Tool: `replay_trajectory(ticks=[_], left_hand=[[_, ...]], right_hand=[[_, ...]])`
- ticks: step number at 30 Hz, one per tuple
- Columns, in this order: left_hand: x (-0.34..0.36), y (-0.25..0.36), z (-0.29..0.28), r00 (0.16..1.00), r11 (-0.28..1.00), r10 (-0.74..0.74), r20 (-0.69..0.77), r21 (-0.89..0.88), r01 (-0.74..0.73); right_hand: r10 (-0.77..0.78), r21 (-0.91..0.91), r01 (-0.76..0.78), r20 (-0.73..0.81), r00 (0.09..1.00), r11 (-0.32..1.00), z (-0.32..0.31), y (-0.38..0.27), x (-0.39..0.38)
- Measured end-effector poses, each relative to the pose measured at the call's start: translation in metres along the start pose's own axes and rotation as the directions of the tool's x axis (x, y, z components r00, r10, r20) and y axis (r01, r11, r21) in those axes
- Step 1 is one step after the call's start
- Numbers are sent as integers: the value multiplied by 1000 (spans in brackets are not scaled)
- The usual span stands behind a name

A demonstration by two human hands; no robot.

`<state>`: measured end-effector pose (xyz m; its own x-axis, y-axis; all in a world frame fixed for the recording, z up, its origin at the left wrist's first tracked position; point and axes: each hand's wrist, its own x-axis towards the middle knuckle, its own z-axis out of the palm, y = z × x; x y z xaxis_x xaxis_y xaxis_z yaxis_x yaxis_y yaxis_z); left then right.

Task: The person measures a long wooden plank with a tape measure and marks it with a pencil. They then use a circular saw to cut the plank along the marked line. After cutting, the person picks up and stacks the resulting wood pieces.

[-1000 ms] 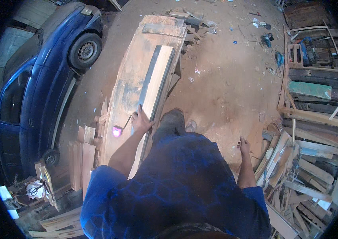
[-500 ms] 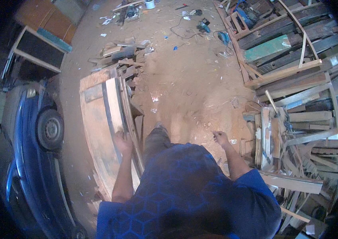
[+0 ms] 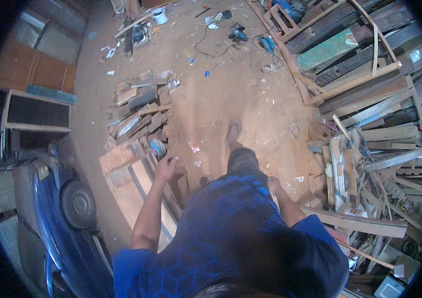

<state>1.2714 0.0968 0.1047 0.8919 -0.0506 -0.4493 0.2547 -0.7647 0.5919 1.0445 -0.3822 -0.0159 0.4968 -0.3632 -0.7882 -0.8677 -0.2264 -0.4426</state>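
My left hand point(image 3: 166, 167) hangs loosely open, seemingly empty, above the far end of long wooden boards point(image 3: 131, 183), one with a dark edge strip. Whether it touches them I cannot tell. A blue rounded object point(image 3: 156, 147) lies just beyond it among offcuts point(image 3: 139, 109). My right hand point(image 3: 274, 186) is beside the leg of my shorts point(image 3: 242, 161), its fingers mostly hidden. My sandalled foot point(image 3: 233, 131) is forward on the dusty ground.
A dark blue car point(image 3: 56, 221) is at lower left, doors and frames point(image 3: 37, 126) behind it. Heaped timber point(image 3: 380, 124) fills the right side. Power tools point(image 3: 238, 34) with cables and a white bucket point(image 3: 159, 16) stand farther ahead.
My left hand left the strip on the boards and moved forward. My right hand drew in beside my leg. The boards and car slid down in view, and a foot stepped forward.
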Motion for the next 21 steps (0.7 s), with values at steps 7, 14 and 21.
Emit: replay_trajectory(ticks=[7, 14, 21], left_hand=[[137, -76, 46, 964, 884, -264, -26, -407, 231], [181, -6, 104, 853, 814, -412, 320, -292, 503], [373, 76, 48, 895, 817, -368, 252, -372, 440]], right_hand=[[-452, -702, 645, 491, 745, 301, -32, -64, 246], [-774, -751, 580, 150, 615, 315, -211, -322, 444], [-394, 261, 414, -127, 910, 872, -263, -613, 495]])
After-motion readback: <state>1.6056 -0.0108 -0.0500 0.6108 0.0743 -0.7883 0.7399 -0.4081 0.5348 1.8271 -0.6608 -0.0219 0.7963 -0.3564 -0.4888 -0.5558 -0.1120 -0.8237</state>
